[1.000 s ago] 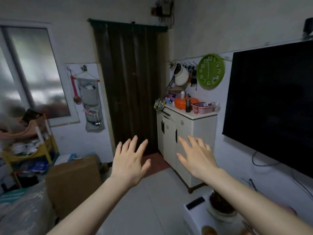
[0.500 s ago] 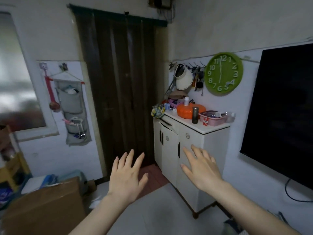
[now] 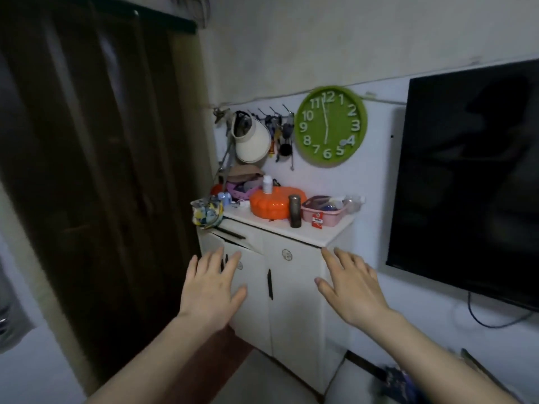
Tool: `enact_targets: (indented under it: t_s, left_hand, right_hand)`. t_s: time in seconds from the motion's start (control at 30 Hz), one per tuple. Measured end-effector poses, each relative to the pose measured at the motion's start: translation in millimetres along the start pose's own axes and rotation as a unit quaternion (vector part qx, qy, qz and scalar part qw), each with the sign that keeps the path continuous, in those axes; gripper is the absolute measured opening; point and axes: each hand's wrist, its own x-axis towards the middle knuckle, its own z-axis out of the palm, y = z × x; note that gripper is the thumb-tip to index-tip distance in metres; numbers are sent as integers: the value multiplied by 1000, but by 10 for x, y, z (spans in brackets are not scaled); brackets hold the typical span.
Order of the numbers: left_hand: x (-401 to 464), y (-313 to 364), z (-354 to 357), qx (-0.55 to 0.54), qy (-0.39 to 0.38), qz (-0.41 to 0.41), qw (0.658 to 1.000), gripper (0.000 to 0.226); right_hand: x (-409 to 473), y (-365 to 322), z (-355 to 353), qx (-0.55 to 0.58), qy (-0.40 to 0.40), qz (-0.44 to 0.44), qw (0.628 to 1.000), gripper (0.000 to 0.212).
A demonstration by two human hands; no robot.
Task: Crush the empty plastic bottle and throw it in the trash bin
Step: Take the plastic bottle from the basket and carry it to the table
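My left hand [image 3: 213, 287] and my right hand [image 3: 351, 287] are held out with fingers spread, palms down, holding nothing. They hover in front of a white cabinet [image 3: 294, 293], just below its top edge. On the cabinet top, at the right end behind a pink basket [image 3: 322, 212], lies what looks like a clear plastic bottle [image 3: 353, 202]. A small white bottle [image 3: 267, 184] stands on an orange pumpkin-shaped box [image 3: 274, 204]. No trash bin is in view.
A dark cylinder flask [image 3: 295, 211] stands near the cabinet's front edge. A green clock [image 3: 331, 125] and hooks with a visor hang above. A black TV [image 3: 472, 176] fills the right wall, a dark curtain [image 3: 87, 156] the left. A drawer front [image 3: 236, 236] hangs crooked.
The view has moved closer to the cabinet and turned right. Both open hands stay held out in front, now level with the cabinet doors.
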Motion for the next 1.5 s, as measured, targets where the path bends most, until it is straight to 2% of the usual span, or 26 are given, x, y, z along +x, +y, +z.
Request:
enact_targets:
  t_s: [0.37, 0.67, 0.77, 0.87, 1.07, 1.17, 1.3, 1.5]
  left_hand:
    - [1269, 120, 1140, -138, -2, 125, 983, 66]
    - [2879, 38, 1844, -126, 19, 148, 981, 67]
    - [3311, 159, 2025, -142, 17, 152, 978, 66]
    - [3669, 363, 2240, -192, 25, 202, 960, 64]
    - [4605, 875, 2463, -196, 50, 282, 938, 65]
    - [5032, 1209, 2631, -190, 38, 320, 927, 66]
    - [5396, 1580, 2945, -188, -18, 349, 918, 67]
    - [5659, 1916, 3271, -146, -67, 384, 909, 69]
  right_hand:
    - [1164, 243, 554, -50, 0, 104, 993, 60]
    - [2703, 729, 1016, -40, 11, 125, 991, 59]
    - [3101, 918, 1089, -54, 14, 131, 990, 57]
    - [3317, 1098, 1213, -61, 2, 146, 987, 58]
    - [3677, 1499, 1262, -89, -10, 214, 973, 59]
    - [3870, 1674, 1305, -103, 5, 247, 963, 59]
    - [4078, 1842, 1450, -109, 15, 303, 947, 60]
    - [4210, 1936, 1772, -116, -4, 395, 911, 59]
